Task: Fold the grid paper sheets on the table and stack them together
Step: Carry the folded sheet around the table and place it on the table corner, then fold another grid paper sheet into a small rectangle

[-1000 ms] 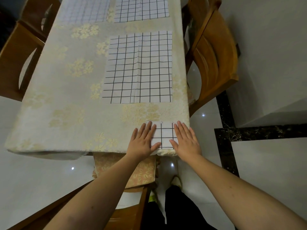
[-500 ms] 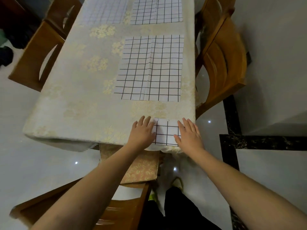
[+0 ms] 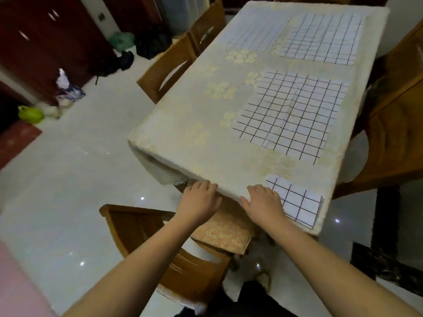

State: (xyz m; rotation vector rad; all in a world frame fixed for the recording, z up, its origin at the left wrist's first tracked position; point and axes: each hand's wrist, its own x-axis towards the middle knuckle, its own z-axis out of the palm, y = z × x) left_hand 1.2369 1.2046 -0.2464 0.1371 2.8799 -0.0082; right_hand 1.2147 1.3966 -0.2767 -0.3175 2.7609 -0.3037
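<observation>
one folded grid sheet (image 3: 295,200) lies at the near edge of the worktop (image 3: 183,124); three flat sheets (image 3: 290,113) further back wait to be folded and stacked. the left hand (image 3: 198,202) and right hand (image 3: 263,203) rest open at that edge, fingers relaxed, gripping nothing. the frame is blurred, so the far sheets' creases are hard to read.
</observation>
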